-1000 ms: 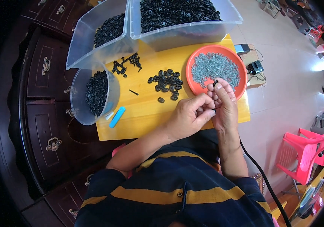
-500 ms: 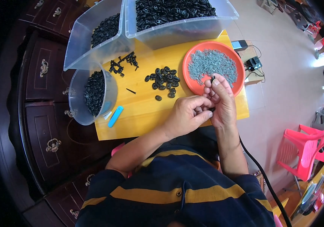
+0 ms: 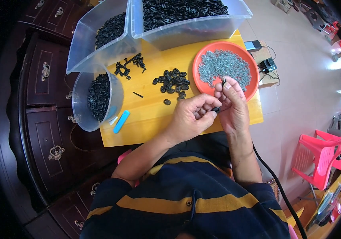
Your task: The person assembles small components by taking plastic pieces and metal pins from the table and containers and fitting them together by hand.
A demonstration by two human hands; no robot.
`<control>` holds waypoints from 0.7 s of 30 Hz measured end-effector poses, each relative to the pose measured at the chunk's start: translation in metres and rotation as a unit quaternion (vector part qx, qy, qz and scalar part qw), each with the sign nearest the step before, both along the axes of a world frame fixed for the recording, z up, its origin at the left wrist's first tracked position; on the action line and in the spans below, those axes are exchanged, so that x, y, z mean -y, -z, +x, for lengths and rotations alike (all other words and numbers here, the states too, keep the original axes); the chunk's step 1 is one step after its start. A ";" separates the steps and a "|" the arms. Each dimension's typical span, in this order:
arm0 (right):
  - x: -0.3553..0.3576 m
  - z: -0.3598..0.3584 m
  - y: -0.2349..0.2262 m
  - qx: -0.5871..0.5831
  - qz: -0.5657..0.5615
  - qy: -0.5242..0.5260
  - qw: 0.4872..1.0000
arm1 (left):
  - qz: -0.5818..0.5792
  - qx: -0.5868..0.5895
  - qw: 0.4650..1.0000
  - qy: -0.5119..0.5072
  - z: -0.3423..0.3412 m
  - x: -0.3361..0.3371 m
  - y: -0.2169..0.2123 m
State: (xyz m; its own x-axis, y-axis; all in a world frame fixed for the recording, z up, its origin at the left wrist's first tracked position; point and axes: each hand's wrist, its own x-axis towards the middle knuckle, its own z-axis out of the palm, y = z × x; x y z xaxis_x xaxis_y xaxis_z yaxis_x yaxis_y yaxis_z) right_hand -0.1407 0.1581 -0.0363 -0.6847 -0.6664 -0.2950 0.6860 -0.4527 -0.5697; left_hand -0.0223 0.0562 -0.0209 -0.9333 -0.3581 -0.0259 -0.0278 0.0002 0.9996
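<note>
My left hand (image 3: 192, 117) pinches a black oval piece (image 3: 216, 109) between thumb and fingertips, beside the palm of my right hand. Held upright between the thumb and finger of my right hand (image 3: 233, 105) is a small black part (image 3: 224, 83), mostly covered by the fingers. Both hands are above the front right of the yellow table (image 3: 150, 131). Just behind the right fingertips is a red-orange bowl (image 3: 197, 81) of small grey metal pieces (image 3: 222, 65). Left of the bowl lies a loose group of black two-holed oval pieces (image 3: 174, 81).
Two clear bins (image 3: 186, 34) of black parts stand at the back. A clear round tub (image 3: 116, 93) of black parts leans at left, near a blue strip-shaped tool (image 3: 121, 122). Black scraps (image 3: 132, 65) lie behind. A black cable (image 3: 276, 181) runs down at right.
My left hand has drawn slightly left and up from my right hand, and the black oval piece in it now shows more. My right hand has barely moved.
</note>
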 end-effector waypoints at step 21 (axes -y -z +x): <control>0.000 0.007 -0.006 -0.155 0.034 -0.062 0.985 | 0.140 -0.040 0.988 -0.043 0.008 0.042 -0.021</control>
State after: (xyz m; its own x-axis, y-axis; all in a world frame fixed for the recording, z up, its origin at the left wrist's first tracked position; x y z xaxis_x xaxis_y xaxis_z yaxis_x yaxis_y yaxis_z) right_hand -0.1342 0.1582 -0.0301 -0.6640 -0.7362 -0.1309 0.5214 -0.3304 -0.7868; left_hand -0.0142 0.0142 -0.0001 -0.9024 -0.4263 -0.0626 0.0636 -0.2754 0.9592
